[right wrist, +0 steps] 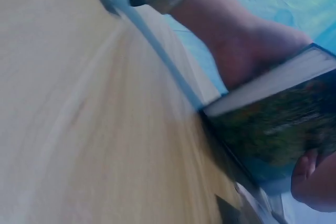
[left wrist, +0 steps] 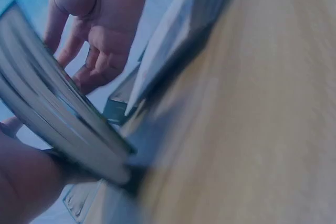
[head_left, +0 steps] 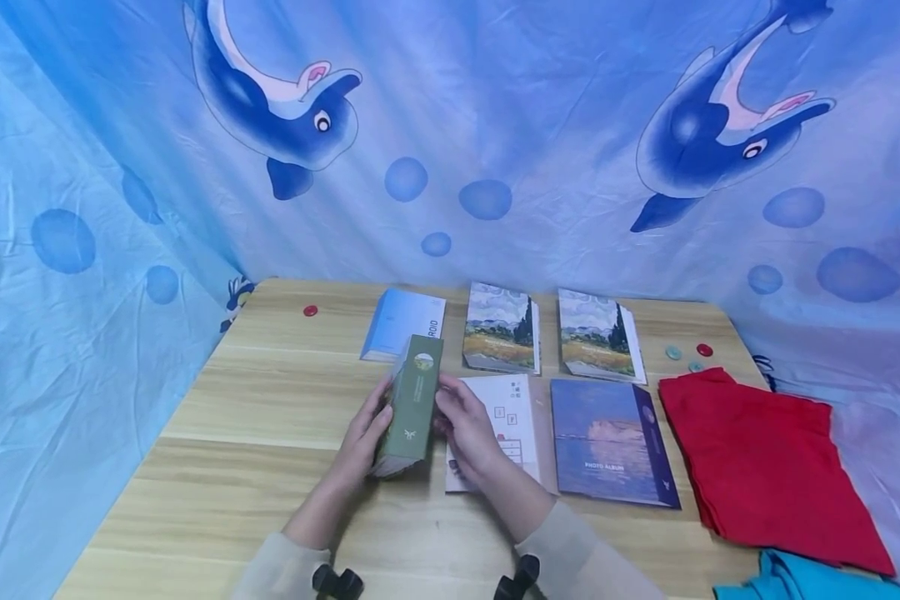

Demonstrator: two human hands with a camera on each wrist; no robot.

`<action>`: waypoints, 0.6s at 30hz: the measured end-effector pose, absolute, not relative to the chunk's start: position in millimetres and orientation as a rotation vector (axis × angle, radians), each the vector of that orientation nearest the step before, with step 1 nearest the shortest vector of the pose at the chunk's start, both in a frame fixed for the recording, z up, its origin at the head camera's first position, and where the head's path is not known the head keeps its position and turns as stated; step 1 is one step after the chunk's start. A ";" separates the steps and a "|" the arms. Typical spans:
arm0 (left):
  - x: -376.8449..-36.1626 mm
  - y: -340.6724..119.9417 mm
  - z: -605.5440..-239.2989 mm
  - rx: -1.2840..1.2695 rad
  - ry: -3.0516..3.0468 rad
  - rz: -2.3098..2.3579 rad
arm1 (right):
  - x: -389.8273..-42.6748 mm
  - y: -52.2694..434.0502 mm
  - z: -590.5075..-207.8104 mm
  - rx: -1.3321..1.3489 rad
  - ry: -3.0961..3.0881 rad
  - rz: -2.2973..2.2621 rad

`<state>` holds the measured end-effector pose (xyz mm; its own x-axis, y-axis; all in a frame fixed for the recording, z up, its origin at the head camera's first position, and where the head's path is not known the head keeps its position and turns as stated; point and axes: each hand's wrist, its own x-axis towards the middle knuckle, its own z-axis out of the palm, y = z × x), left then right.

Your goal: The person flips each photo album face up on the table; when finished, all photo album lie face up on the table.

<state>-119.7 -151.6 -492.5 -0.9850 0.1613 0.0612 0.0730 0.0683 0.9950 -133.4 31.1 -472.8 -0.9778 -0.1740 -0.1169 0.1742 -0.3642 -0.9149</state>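
Observation:
A thick green photo album (head_left: pixel 414 408) stands tilted on edge near the middle of the table, its spine facing up. My left hand (head_left: pixel 362 437) grips its left side, thumb near the spine. On the other side my right hand (head_left: pixel 468 427) holds the cover with bent fingers. In the left wrist view the album's page edges (left wrist: pixel 58 98) show blurred between both hands. The right wrist view catches its painted cover (right wrist: pixel 273 124), with fingertips on it. Under my right forearm lies a white album (head_left: pixel 498 408) with small drawings, partly covered.
Behind are a light blue album (head_left: pixel 405 321) and two landscape-painted albums (head_left: pixel 498 325) (head_left: pixel 596 333). A purple-blue photo album (head_left: pixel 607 442) lies to the right, beside red cloth (head_left: pixel 772 467) and turquoise cloth (head_left: pixel 810 579). Small red (head_left: pixel 311 311) and teal buttons (head_left: pixel 673 353) lie near the back edge.

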 end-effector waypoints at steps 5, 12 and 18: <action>-121.3 -155.5 -472.3 0.141 1.842 2.296 | -127.9 23.4 -475.9 -0.092 1.884 -2.241; -123.4 -197.7 -460.5 -0.010 1.847 2.333 | -120.9 14.2 -483.0 -0.068 1.872 -2.142; -128.5 -218.5 -472.2 -0.140 2.018 2.174 | -115.2 7.2 -487.1 -0.012 1.931 -2.110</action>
